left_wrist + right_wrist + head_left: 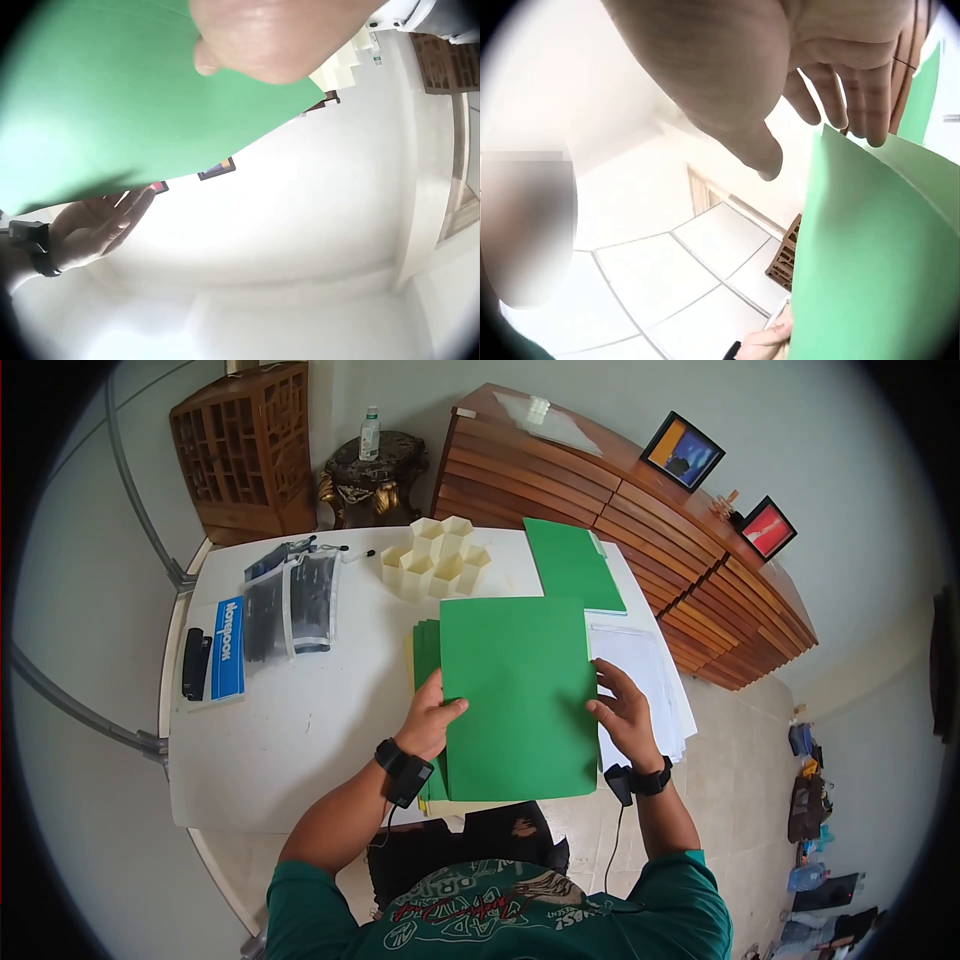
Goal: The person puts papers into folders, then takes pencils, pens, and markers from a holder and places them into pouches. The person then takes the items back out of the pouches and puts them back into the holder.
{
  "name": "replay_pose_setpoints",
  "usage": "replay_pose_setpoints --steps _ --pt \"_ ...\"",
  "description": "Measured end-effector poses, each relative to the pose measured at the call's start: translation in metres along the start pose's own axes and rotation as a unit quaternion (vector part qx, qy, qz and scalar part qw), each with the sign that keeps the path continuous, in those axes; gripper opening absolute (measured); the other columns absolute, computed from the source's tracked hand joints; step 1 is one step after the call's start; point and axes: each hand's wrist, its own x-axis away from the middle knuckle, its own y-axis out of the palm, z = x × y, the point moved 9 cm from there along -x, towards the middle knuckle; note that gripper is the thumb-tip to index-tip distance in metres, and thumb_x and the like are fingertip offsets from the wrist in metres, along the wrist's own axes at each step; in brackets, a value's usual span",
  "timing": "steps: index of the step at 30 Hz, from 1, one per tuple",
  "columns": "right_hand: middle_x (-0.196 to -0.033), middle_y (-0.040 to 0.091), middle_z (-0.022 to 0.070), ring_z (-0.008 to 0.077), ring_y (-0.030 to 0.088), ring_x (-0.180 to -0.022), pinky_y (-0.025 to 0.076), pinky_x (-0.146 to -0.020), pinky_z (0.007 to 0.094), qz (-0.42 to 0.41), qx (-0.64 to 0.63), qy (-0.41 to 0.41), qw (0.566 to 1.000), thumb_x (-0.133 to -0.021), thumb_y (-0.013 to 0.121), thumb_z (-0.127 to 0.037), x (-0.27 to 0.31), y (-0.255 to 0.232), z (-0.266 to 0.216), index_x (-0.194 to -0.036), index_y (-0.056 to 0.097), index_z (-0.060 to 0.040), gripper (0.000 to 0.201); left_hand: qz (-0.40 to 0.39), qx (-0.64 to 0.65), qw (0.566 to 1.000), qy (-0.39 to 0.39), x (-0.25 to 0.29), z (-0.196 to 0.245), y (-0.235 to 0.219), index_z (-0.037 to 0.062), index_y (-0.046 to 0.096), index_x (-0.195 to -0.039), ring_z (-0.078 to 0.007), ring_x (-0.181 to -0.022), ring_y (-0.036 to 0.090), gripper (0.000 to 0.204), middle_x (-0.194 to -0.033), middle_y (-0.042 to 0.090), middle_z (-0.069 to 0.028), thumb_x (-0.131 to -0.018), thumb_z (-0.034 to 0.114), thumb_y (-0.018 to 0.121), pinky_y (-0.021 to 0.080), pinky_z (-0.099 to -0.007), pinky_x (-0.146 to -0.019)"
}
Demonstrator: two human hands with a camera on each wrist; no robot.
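Observation:
A green folder (520, 695) is held up over the near side of the table. My left hand (430, 717) grips its left edge, thumb on the front face and the fingers hidden behind. At the right edge, my right hand (624, 710) has its fingers extended; in the right wrist view the right hand (810, 75) shows thumb and fingers spread apart close to the folder's edges (877, 232). More green folders (427, 650) lie in a stack behind and left of the held one. White paper sheets (635, 660) lie by the right hand.
Another green folder (575, 565) lies at the table's far right. Cream hexagonal holders (435, 565) stand at the back. To the left are mesh pouches (295, 600), a blue notebook (228, 650) and a black stapler (196, 663). A wooden cabinet (640, 530) stands behind the table (280, 750).

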Motion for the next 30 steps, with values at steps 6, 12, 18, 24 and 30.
replay_pose_setpoints --steps 6,12,18,24,30 --pt "-0.136 0.058 0.0163 0.0273 0.056 -0.126 0.046 -0.108 0.0416 -0.044 -0.15 0.058 0.986 -0.093 0.071 -0.013 -0.011 0.009 0.014 -0.143 0.047 0.0047 0.058 -0.009 0.018 1.0 -0.001 0.0 -0.003 0.0 0.0029 0.039 -0.149 -0.0215 -0.132 0.05 0.06 -0.143 0.051 -0.01 -0.092 -0.005 0.054 0.04 -0.0386 -0.112" --pt "-0.133 0.061 0.0175 0.028 0.057 -0.125 0.044 -0.109 0.0403 -0.104 -0.263 0.185 0.941 -0.092 0.073 -0.022 0.004 0.031 0.043 -0.14 0.049 0.006 0.06 -0.005 0.011 1.0 0.008 -0.001 -0.002 -0.002 0.0032 0.037 -0.15 -0.0224 -0.133 0.05 0.061 -0.144 0.051 -0.01 -0.093 0.0 0.06 0.04 -0.0394 -0.112" --pt "-0.135 0.058 0.0204 0.0298 0.056 -0.126 0.044 -0.109 0.0409 -0.119 -0.26 0.236 0.929 -0.089 0.077 -0.028 0.01 0.033 0.072 -0.144 0.043 0.0077 0.074 -0.024 0.027 0.999 0.001 0.0 0.0 0.004 0.0033 0.036 -0.151 -0.0223 -0.134 0.049 0.064 -0.145 0.05 -0.0099 -0.093 0.001 0.062 0.04 -0.0391 -0.112" --pt "-0.143 0.05 0.0224 0.0333 0.053 -0.13 0.044 -0.11 0.0433 -0.161 -0.36 0.23 0.89 -0.083 0.081 -0.027 0.017 0.045 0.068 -0.15 0.033 0.0067 0.089 -0.018 0.02 1.0 -0.002 0.001 0.0 0.004 0.0025 0.035 -0.152 -0.0218 -0.134 0.049 0.063 -0.146 0.05 -0.0104 -0.092 -0.004 0.056 0.039 -0.0376 -0.112" --pt "-0.131 0.063 0.0175 0.0271 0.06 -0.123 0.045 -0.109 0.0412 -0.164 -0.332 0.202 0.907 -0.085 0.078 -0.013 0.029 0.044 0.048 -0.138 0.053 0.0046 0.061 0.037 0.02 0.999 -0.03 0.004 -0.005 -0.003 0.0009 0.043 -0.145 -0.018 -0.117 0.061 0.05 -0.131 0.061 -0.0105 -0.096 -0.006 0.05 0.048 -0.0327 -0.1"
